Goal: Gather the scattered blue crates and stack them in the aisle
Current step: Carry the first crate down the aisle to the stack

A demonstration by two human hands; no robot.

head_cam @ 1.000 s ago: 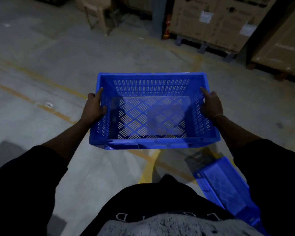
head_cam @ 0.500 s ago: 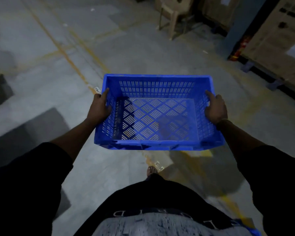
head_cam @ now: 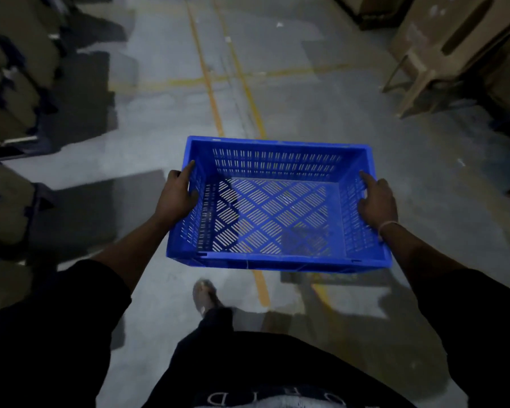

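I carry an empty blue slotted crate (head_cam: 277,207) level in front of me, above the floor. My left hand (head_cam: 175,195) grips its left wall, thumb inside and fingers hidden under the outside. On the right wall my right hand (head_cam: 377,201) holds the rim the same way, a thin band on the wrist. The crate's open top faces up and its mesh bottom shows the floor through it. No other blue crate is in view.
Grey concrete aisle floor with yellow painted lines (head_cam: 209,92) running ahead. Stacked goods on racks (head_cam: 9,92) line the left side. A beige plastic chair (head_cam: 442,51) and cartons stand at the upper right. My foot (head_cam: 203,295) is below the crate.
The view has swung left while I walk: the chair moved from upper middle to upper right, racks came into view on the left, and the crate on the floor left the frame. My grip is unchanged.
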